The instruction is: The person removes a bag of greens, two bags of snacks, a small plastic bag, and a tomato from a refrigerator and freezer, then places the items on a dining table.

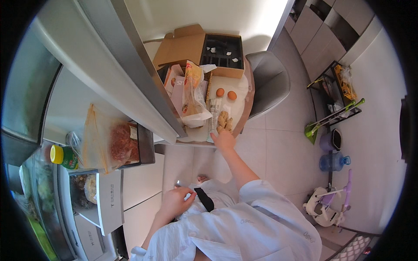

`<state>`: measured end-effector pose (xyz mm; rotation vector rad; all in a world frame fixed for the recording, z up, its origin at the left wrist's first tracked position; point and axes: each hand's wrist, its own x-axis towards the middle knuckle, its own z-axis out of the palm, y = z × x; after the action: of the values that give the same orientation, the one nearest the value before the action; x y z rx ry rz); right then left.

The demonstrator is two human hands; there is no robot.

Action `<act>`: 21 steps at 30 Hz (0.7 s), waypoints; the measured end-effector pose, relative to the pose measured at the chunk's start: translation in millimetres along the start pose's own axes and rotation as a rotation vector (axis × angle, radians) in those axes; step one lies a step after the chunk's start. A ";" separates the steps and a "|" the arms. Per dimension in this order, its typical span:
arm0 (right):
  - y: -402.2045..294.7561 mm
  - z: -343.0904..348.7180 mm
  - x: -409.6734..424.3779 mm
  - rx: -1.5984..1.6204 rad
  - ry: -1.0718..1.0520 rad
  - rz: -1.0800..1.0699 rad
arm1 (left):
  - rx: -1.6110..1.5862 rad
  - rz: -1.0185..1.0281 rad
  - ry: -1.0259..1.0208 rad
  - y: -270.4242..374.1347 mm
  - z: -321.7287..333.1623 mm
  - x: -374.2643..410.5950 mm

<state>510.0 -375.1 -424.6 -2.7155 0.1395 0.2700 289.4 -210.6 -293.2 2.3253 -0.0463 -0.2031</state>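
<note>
On the near edge of the table [246,122], my right hand [224,140] reaches to a piece of ginger root [224,121]; its fingertips touch or overlap the ginger's near end, and whether they grip it cannot be told. A narrow printed packet [214,114] lies just left of the ginger. Two brown eggs [226,93] rest beyond them. My left hand [179,201] is held low before my body, fingers curled with thumb and fingertips near each other, nothing plainly in it. A bag with orange print [193,81] lies over a wicker basket [209,86] beside the eggs.
An open refrigerator stands at left, its door shelf [146,143] holding bagged meat [122,143] and a yellow-capped green bottle [65,157]. A drawer [111,204] is pulled out. An open cardboard box [225,71] sits at the table's back, a grey chair [271,81] beside it.
</note>
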 end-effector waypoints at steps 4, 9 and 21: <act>-5.6 4.0 3.0 0.056 0.011 -0.024 | 0.043 -0.007 -0.071 7.5 1.5 -0.1; 0.6 29.3 11.7 0.013 0.329 -0.274 | 0.052 -0.017 -0.107 10.1 0.9 -1.7; -36.4 -84.1 19.8 0.305 0.640 -0.444 | 0.030 0.060 -0.043 10.0 3.3 -7.0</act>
<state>548.4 -377.1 -339.1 -2.3484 -0.2264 -0.6915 282.3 -219.3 -287.2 2.3460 -0.1413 -0.2238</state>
